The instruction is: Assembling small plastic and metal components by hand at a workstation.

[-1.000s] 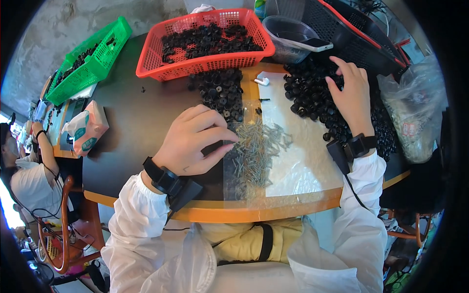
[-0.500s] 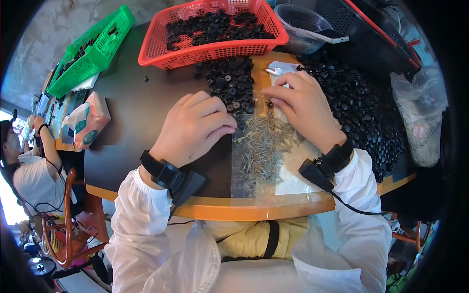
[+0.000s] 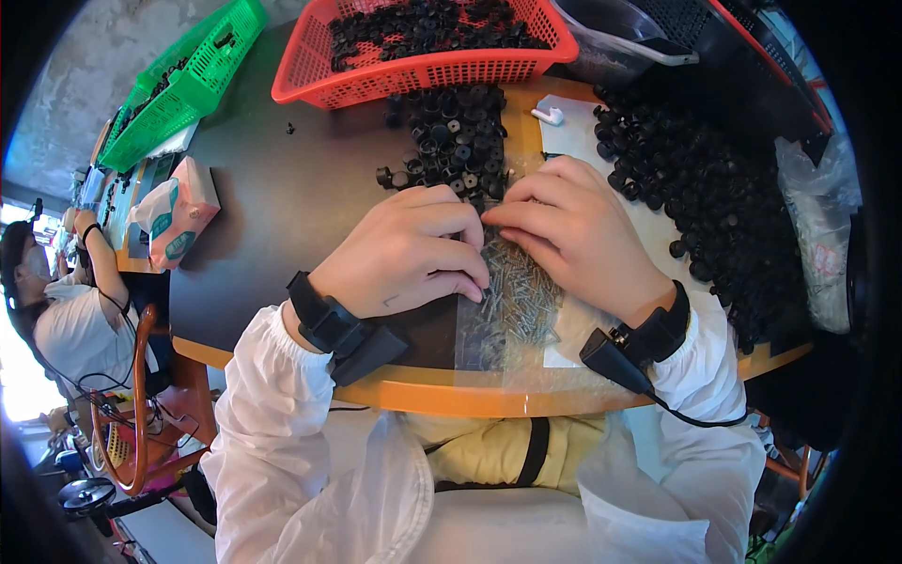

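My left hand (image 3: 409, 246) is curled with thumb and fingers drawn together over the left side of a heap of small metal screws (image 3: 519, 299). Facing it, my right hand (image 3: 575, 237) has its fingertips pinched close to the left hand's fingers. Whatever either hand holds is too small or too hidden to make out. Just beyond the fingers lies a cluster of round black plastic caps (image 3: 458, 141), some with a hole in the middle. The screws rest on clear plastic film at the table's near side.
A red basket (image 3: 427, 70) of black parts stands at the back, a green basket (image 3: 202, 80) at the far left. A tissue box (image 3: 193, 211) sits left. To the right spread many black caps (image 3: 700, 202) beside a white earbud (image 3: 548, 116) and a plastic bag (image 3: 816, 235). Another person (image 3: 89, 315) sits left.
My hands have come closer together, the left moving right and the right moving slightly down over the screws. The whole view has shifted a little.
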Demonstrator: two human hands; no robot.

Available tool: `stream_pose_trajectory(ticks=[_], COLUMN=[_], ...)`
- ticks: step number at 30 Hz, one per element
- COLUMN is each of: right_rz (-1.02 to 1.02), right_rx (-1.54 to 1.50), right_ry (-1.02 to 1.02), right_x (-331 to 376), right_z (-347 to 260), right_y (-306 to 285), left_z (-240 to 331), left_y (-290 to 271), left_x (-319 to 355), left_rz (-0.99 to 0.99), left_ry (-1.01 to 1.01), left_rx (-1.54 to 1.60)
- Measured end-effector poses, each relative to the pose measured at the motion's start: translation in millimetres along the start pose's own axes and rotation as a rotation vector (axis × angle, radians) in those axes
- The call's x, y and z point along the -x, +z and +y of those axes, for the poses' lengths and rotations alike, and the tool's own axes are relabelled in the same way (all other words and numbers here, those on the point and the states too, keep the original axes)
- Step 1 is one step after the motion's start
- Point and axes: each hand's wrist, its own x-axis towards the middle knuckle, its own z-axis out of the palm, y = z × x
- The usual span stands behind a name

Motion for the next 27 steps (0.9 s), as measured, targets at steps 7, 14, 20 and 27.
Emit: stream_pose_trajectory(ticks=[7,14,20,27], right_rz=[0.016,0.156,0.089,0.103], right_rx=[-0.006,0.21,0.159,0.209], right_ry=[0.009,0.156,0.134,0.124], right_x=[-2.3,-2.9,-8.0,-8.7], right_z=[-5.2,3.2,6.8,6.6], right_y=[5.6,9.6,10.3,9.2], left_z=[1.3,2.8,7.1,0.5], left_y=[2.1,2.1,-7.9,-1.8], left_x=[0.4,1.1,-3.1,1.8], left_rz=[-0.071,0.019,0.309,0.509], left_ry=[-0.01,-0.123,-0.254,-0.445], left_rx=[-0.023,0.023,0.015,0.287])
